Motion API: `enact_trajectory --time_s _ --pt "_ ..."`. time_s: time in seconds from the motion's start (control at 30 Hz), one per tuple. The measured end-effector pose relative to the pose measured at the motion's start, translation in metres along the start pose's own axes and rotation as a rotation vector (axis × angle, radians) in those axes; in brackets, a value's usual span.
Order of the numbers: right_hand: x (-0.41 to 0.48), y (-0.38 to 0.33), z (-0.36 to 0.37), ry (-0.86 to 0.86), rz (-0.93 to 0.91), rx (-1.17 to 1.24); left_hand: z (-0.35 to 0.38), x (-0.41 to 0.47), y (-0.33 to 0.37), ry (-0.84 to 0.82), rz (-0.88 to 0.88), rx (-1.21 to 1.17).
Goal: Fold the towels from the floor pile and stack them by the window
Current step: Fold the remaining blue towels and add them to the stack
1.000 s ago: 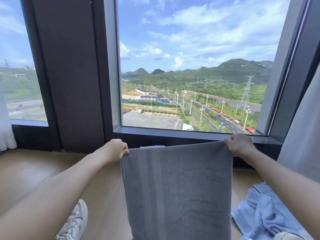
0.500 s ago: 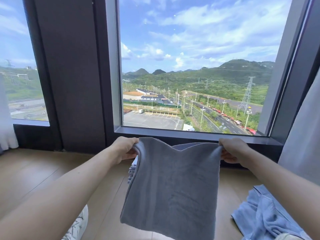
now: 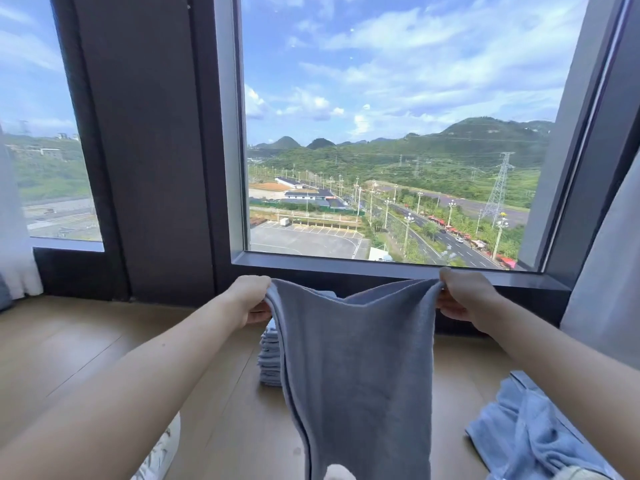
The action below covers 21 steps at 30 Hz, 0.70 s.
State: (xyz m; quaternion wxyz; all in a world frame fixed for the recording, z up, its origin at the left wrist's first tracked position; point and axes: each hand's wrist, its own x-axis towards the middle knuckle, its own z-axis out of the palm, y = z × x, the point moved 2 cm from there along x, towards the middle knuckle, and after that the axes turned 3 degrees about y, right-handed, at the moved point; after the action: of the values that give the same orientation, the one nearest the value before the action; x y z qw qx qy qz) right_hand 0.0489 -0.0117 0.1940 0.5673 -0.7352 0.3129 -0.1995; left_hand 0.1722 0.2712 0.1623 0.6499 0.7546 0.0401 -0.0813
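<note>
Plainly grey-blue towel (image 3: 356,368) hangs sagging, corners pinched by left hand (image 3: 250,296), right hand (image 3: 465,296).

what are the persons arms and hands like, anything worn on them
Both forearms are bare right to the frame edge, with no sleeves in view. The left hand and right hand wear no gloves, and neither wrist carries a watch, band or bracelet. No ring shows on the visible knuckles, though the fingertips are mostly out of sight.

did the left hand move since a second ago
Yes, the left hand moved right along the sill, toward the right hand, so the towel sags.
</note>
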Motion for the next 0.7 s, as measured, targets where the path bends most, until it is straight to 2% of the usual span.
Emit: enact_trajectory --time_s 0.1,0.27,0.43,0.5,0.7 --pt "0.008 0.002 -0.006 0.056 -0.003 -0.005 -0.019 0.015 -0.003 0.108 0.083 0.128" --pt "0.013 0.000 0.000 0.094 -0.045 -0.086 -0.027 0.015 -0.005 0.175 0.251 0.509" --pt "0.015 0.004 -0.005 0.111 -0.039 -0.103 -0.027 0.001 -0.001 0.012 0.500 0.721" --pt "0.016 0.006 -0.007 0.122 -0.039 -0.118 -0.026 -0.002 0.000 -0.022 0.531 0.757" --pt "0.016 0.009 -0.008 0.111 -0.042 -0.150 -0.014 -0.007 -0.001 -0.056 0.449 0.730"
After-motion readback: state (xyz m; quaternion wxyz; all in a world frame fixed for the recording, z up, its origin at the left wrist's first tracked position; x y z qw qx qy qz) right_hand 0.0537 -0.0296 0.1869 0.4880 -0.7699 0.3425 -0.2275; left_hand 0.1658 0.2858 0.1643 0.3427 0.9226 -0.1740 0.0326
